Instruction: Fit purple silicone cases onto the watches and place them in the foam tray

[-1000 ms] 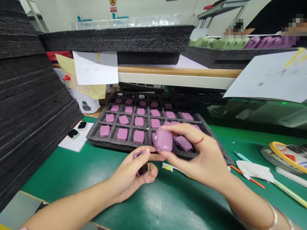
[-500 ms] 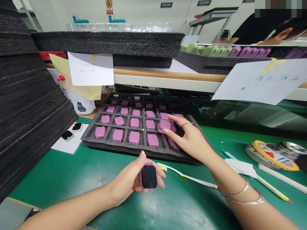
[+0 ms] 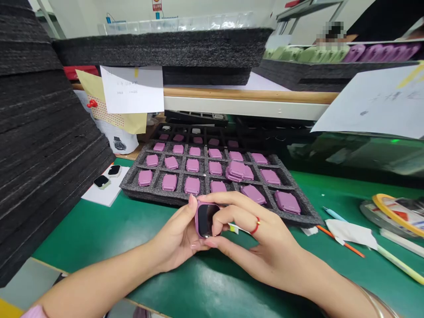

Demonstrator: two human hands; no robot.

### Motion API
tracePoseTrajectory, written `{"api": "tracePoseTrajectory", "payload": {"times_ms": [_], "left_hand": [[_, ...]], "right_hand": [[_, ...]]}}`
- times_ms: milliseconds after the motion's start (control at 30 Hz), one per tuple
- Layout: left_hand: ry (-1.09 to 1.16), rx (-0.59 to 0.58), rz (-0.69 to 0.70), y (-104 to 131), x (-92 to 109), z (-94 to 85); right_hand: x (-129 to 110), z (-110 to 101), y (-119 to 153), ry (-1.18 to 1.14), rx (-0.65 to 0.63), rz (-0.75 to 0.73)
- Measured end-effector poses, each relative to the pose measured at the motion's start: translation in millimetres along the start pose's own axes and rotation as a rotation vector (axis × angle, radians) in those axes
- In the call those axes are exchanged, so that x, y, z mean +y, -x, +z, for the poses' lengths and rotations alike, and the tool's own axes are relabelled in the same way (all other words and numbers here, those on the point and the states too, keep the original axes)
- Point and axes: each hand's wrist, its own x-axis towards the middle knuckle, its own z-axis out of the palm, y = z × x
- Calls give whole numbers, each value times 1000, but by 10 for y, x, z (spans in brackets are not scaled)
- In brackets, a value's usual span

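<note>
A purple smartwatch body (image 3: 202,221) with a black screen is held over the green table, its screen turned up towards me. My left hand (image 3: 174,243) grips it from the left, thumb on its upper edge. From the right, my right hand (image 3: 261,238) closes on the same watch, with bent fingers over the screen side and thumb at the lower edge. Just beyond both hands lies a black foam tray (image 3: 149,193) whose compartments hold many purple watch bodies. One purple watch body (image 3: 236,170) rests stacked on another in the tray.
Two pale watches (image 3: 102,182) lie on white paper at the left, beside a tall stack of black foam (image 3: 49,154). Pens (image 3: 397,263) and a yellow-rimmed roll (image 3: 391,212) are at the right. A shelf (image 3: 238,102) crosses above the tray. A person is beyond it.
My right hand has left the tray and come down to the watch in my left hand. A purple watch body it was touching stays stacked in the tray. The view has shifted slightly.
</note>
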Motion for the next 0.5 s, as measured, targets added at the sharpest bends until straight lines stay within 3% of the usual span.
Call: {"api": "tracePoseTrajectory", "payload": {"times_ms": [133,333,500], "left_hand": [[5,-43,19,7,-11,-10],[24,-62,-1,16,15,3],[30,-57,-6,23,36,10]], "right_hand": [[11,-8,-16,-105,157,94],[29,-69,-5,-344,623,124],[26,-90,-24,-270,624,198]]}}
